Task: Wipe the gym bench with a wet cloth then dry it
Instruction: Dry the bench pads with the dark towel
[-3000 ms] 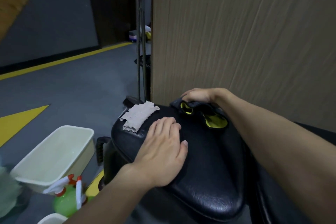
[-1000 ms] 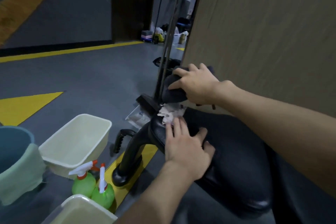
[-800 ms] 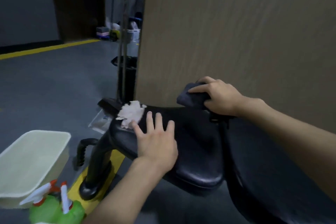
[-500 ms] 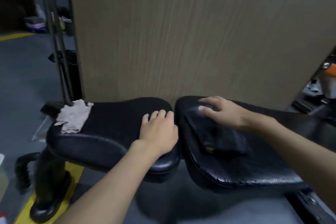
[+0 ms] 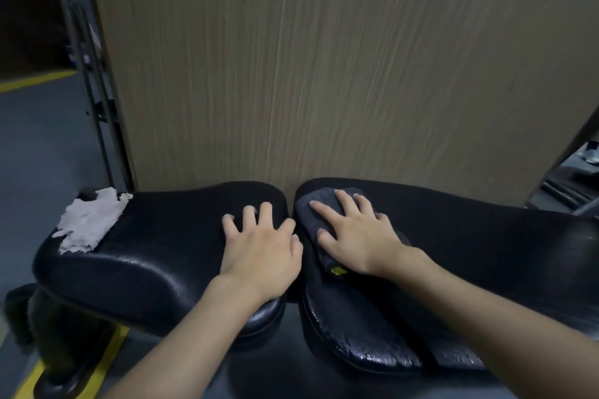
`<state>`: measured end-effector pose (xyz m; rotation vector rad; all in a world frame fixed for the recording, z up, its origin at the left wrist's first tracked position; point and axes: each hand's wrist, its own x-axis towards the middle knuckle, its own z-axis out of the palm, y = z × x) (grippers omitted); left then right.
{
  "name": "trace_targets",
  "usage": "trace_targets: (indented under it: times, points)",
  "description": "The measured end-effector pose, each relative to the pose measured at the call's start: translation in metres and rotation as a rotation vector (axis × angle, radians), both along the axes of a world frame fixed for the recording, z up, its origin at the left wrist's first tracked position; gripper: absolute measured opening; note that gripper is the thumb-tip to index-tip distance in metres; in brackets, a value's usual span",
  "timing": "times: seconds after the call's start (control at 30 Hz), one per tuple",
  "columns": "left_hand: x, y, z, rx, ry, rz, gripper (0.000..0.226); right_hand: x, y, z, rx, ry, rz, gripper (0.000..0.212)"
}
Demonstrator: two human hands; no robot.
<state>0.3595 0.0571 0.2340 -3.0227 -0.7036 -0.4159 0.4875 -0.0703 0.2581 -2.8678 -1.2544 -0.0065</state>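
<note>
The black gym bench has two pads: a seat pad on the left and a long back pad on the right. My right hand presses flat, fingers spread, on a dark cloth with a yellow tag, at the back pad's left end. My left hand rests flat on the seat pad's right end, next to the gap between the pads. A pale torn rag lies on the seat pad's far left corner. Wet droplets show on the back pad's front edge.
A tall wood-grain panel stands directly behind the bench. A metal stand rises at the left. The grey floor carries yellow lines. Dark gym equipment shows at the far right.
My view swung right from the seat end to both pads. My right hand carried the dark cloth from the seat pad onto the back pad; my left hand slid right along the seat.
</note>
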Motion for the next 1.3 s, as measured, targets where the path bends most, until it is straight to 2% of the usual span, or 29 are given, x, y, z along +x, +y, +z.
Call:
trace_targets:
  times: [0.17, 0.37, 0.73, 0.9, 0.97, 1.07, 1.2, 1.3]
  points:
    - [0.005, 0.002, -0.004, 0.0, 0.009, 0.008, 0.052, 0.058, 0.043, 0.003, -0.004, 0.021, 0.003, 0.056]
    - [0.009, 0.001, -0.004, -0.007, 0.037, 0.027, 0.043, 0.075, 0.063, 0.004, -0.003, 0.033, -0.02, 0.055]
    - [0.005, 0.001, -0.001, -0.1, -0.075, 0.034, 0.043, -0.05, -0.049, -0.003, 0.075, 0.005, 0.213, 0.059]
    - [-0.002, -0.001, 0.001, -0.187, -0.124, -0.01, 0.039, -0.083, -0.108, 0.004, 0.022, -0.055, 0.343, 0.077]
    - [-0.002, 0.0, 0.003, -0.238, -0.127, -0.036, 0.038, -0.091, -0.118, 0.014, -0.002, -0.077, 0.255, 0.086]
    - [-0.002, 0.001, 0.002, -0.259, -0.106, -0.085, 0.039, -0.114, -0.106, 0.01, 0.096, 0.085, 0.002, 0.078]
    - [-0.004, 0.002, 0.001, -0.243, -0.063, -0.109, 0.04, -0.104, -0.089, -0.015, 0.151, -0.111, 0.036, 0.064]
    - [-0.004, 0.002, 0.0, -0.235, -0.061, -0.111, 0.04, -0.071, -0.081, -0.011, 0.156, -0.091, 0.098, 0.063]
